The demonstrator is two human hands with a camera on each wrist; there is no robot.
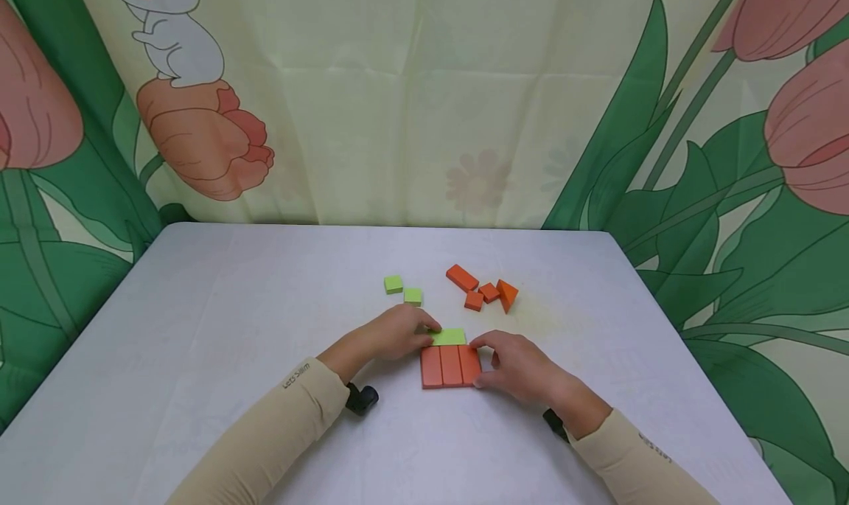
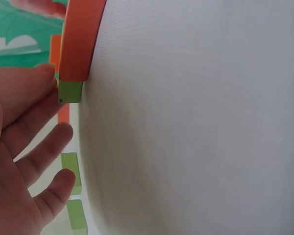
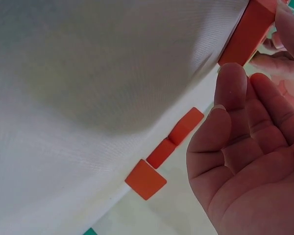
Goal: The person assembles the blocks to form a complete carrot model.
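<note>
Three red-orange rectangular blocks [image 1: 451,366] lie side by side on the table, with a light green block [image 1: 452,336] set along their far ends. My left hand [image 1: 398,333] pinches the left end of the green block between thumb and index finger. In the left wrist view, the green block's end [image 2: 70,92] shows next to a red-orange block [image 2: 81,44], and the other fingers are spread. My right hand [image 1: 524,368] holds the rightmost red-orange block [image 1: 470,365], index finger at its far corner and thumb near its close end. That row's side [image 3: 247,36] shows in the right wrist view.
Beyond the left hand sit two light green cubes [image 1: 393,284]. Farther back on the right lie a long red-orange block [image 1: 462,277], two small red-orange cubes [image 1: 488,292] and an orange triangular block [image 1: 507,295]. A printed curtain [image 1: 411,122] hangs behind the white-covered table [image 1: 265,284].
</note>
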